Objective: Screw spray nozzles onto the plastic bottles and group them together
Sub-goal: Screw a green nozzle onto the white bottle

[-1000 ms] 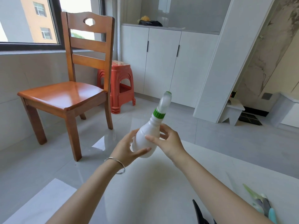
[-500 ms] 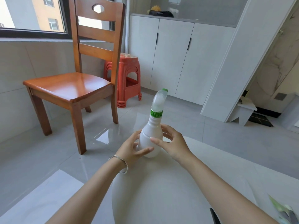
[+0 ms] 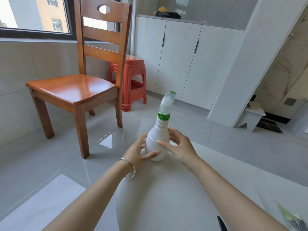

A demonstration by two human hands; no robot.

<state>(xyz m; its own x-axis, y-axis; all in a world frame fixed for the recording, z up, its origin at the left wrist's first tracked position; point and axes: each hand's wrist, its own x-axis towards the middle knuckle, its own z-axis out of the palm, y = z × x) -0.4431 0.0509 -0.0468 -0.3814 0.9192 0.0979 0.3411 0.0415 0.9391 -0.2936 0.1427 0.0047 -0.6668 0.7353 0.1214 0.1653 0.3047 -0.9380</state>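
Observation:
A white plastic bottle [image 3: 157, 140] stands upright at the far edge of the white table [image 3: 166, 197]. On its neck sits a spray nozzle [image 3: 166, 104] with a green collar and a translucent head. My left hand [image 3: 138, 152] holds the bottle's lower left side, thumb across the front. My right hand [image 3: 178, 145] holds its right side, thumb on the front and fingers curled round the back. At the lower right edge lies a blurred green nozzle part [image 3: 290, 217].
A wooden chair [image 3: 75, 90] stands on the tiled floor to the left, with a red plastic stool [image 3: 131, 80] behind it. White cabinets [image 3: 183, 60] line the back wall. A dark object [image 3: 221, 222] lies at the table's near edge.
The bottle was tilted and lifted; it has come down and now stands upright on the table's far edge, both hands still round it. The view has shifted right and down.

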